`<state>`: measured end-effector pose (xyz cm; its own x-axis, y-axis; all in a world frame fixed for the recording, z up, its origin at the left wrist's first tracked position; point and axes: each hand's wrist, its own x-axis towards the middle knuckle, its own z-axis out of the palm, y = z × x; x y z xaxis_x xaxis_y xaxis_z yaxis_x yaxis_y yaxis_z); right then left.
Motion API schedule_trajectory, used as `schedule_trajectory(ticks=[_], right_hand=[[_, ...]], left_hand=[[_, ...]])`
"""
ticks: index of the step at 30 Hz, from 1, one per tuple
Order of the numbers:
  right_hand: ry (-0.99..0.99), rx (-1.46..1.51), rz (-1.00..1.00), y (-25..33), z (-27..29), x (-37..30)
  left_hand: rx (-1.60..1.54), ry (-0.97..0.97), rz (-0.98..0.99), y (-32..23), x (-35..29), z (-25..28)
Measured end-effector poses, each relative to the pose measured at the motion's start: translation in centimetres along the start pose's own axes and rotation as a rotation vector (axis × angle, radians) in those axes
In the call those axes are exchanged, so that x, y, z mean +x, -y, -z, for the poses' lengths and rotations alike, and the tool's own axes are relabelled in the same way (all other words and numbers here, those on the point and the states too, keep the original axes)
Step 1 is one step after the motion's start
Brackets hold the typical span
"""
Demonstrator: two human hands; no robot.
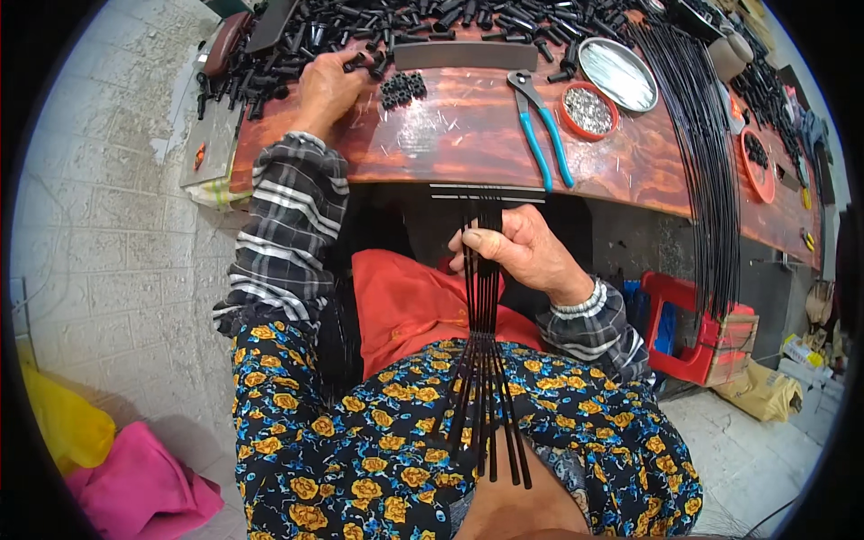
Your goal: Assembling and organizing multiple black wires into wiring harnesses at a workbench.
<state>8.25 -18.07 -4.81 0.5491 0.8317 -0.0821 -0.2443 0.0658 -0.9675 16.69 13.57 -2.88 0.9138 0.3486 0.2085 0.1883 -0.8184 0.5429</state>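
My right hand (pixel 526 247) is closed, thumb on top, around a bundle of thin black rods (pixel 484 306). The rods hang in front of my body, their lower ends fanned out. At their upper ends, two thin pale bars (pixel 450 193) run crosswise by the table edge. On the table's far left, my left hand (pixel 328 90) has its fingers bent around a small black tubular piece (pixel 358 62); its fingertips are partly hidden. Beside that hand is a cluster of short black round pieces (pixel 403 89).
A pile of black tubular parts (pixel 432 18) lines the back of the wooden table (pixel 432 148). Blue-handled pliers (pixel 543 135), a red bowl of small metal bits (pixel 589 111) and a metal dish (pixel 619 74) stand right of centre. Long black rods (pixel 706 171) overhang the edge by a red stool (pixel 675 333).
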Motion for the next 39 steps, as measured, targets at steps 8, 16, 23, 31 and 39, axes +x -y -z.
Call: schedule_trajectory(ticks=[8,16,23,31,39], right_hand=[[0.02,-0.007,0.009,0.2,-0.4,-0.1],[0.013,0.004,0.013,0.2,-0.3,-0.4],[0.005,-0.016,0.008,0.3,-0.7,-1.0],[-0.006,-0.049,0.039,0.4,-0.4,-1.1],[0.017,-0.018,-0.004,0.4,-0.4,0.0]], left_hand=[[-0.091,-0.012,0.104,2.6,2.8,-1.4],[-0.116,0.079,0.184,0.3,2.6,-0.7],[-0.026,0.137,0.156,0.2,0.2,0.5],[-0.832,0.019,0.177,-1.5,-7.2,-0.3],[-1.618,0.304,0.377,-5.9,-15.4,-3.1]])
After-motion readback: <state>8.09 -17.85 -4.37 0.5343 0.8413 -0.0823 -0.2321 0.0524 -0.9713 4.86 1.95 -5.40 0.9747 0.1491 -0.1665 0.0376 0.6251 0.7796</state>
